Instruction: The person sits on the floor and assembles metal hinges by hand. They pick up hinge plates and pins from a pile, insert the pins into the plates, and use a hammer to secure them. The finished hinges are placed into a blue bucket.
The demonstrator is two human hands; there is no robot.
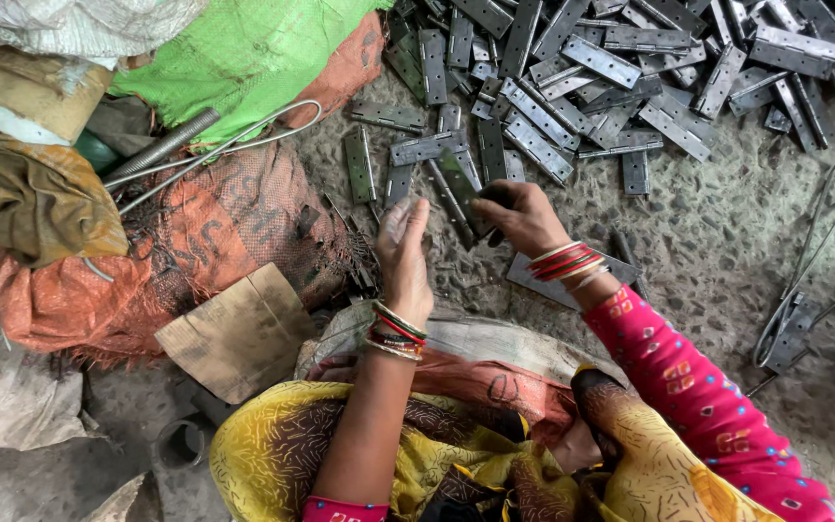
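Steel hinge (460, 193) gripped in right hand (524, 217), left hand (404, 253) open, empty, orange sack (195, 242) beside.

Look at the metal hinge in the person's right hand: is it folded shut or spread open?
Cannot tell. The right hand grips the hinge at one end, and its narrow grey strip slants up-left, but no knuckle or second leaf shows.

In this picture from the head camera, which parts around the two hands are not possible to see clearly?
- Right hand: its fingers cover part of the metal hinge, so the grip is unclear.
- Left hand: blurred, palm turned away; whether it holds something small cannot be told.
- Hinge pile: cut off by the top edge.
- Threaded rod: its lower end is hidden under the sacks.
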